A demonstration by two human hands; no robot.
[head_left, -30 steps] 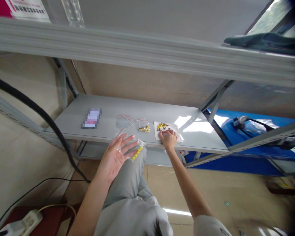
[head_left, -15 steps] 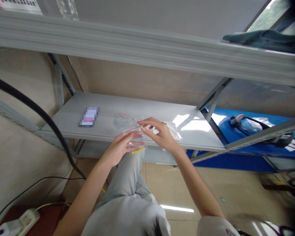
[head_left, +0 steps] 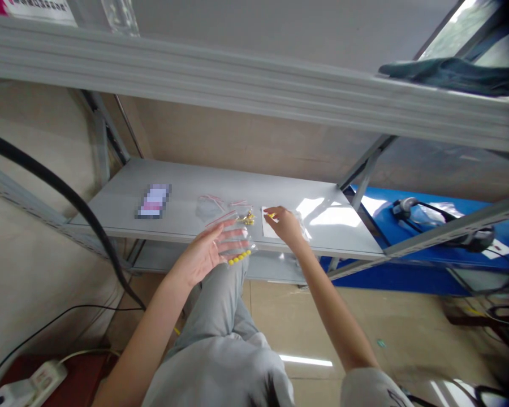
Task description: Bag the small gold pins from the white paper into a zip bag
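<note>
A clear zip bag [head_left: 237,246] with several small yellow balls [head_left: 240,257] along its bottom is held in my left hand [head_left: 203,254], its fingers seen behind the plastic. My right hand [head_left: 286,223] is pinched at a small yellow piece [head_left: 272,215], over a white sheet [head_left: 268,229]; the hand hides part of that sheet. Between the hands, a small cluster of gold and yellow pieces [head_left: 249,218] lies on the grey shelf. Further clear zip bags with red seal lines [head_left: 210,206] lie behind my left hand.
A blurred-out phone [head_left: 153,201] lies on the left of the grey shelf [head_left: 186,175]. An upper shelf edge [head_left: 237,85] crosses above. A black cable [head_left: 68,186] hangs at left. At right, a blue surface [head_left: 377,209] carries a dark headset-like object [head_left: 407,209].
My right hand has moved right, from the bag's opening to the white sheet. The gold and yellow cluster and the sheet show more now. My left hand still holds the bag, fingers more spread.
</note>
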